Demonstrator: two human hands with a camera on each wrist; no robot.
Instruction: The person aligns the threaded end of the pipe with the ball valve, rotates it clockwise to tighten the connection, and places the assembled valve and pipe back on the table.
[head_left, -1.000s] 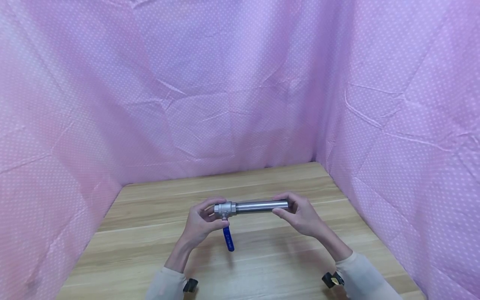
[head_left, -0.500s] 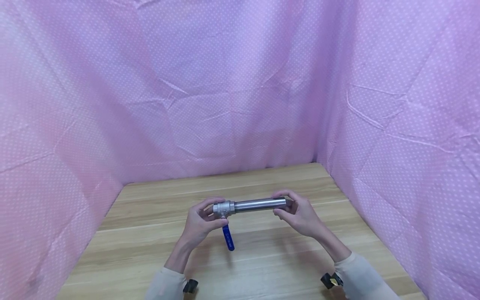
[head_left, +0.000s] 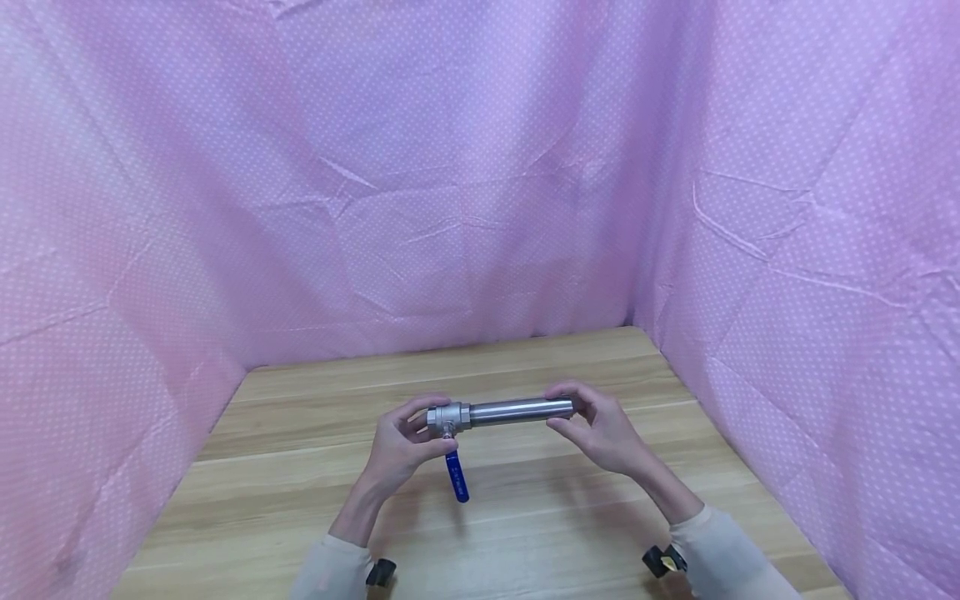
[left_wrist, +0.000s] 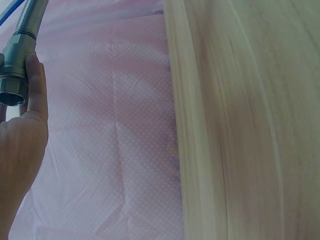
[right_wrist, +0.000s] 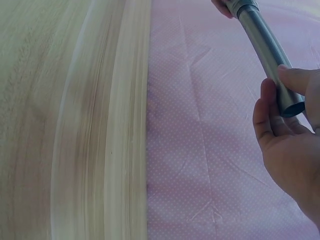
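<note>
A silver ball valve (head_left: 450,417) with a blue lever handle (head_left: 457,477) is joined end to end with a steel pipe (head_left: 517,411), held level above the table. My left hand (head_left: 397,446) grips the valve between thumb and fingers, the thumb near the base of the lever. At the other end, my right hand (head_left: 603,429) holds the pipe with the thumb in front and fingers behind. The right wrist view shows the pipe's open end (right_wrist: 292,109) between thumb and fingers. Threads (left_wrist: 26,31) show where the pipe meets the valve in the left wrist view.
The wood-grain table (head_left: 300,500) lies beneath both hands. Pink dotted cloth (head_left: 450,208) hangs behind it and along both sides. A black device (head_left: 381,572) sits at the left wrist and another black device (head_left: 663,561) at the right.
The pipe and valve have shifted very slightly left, and the pipe's right end has risen a little since a second ago. Both hands keep their hold.
</note>
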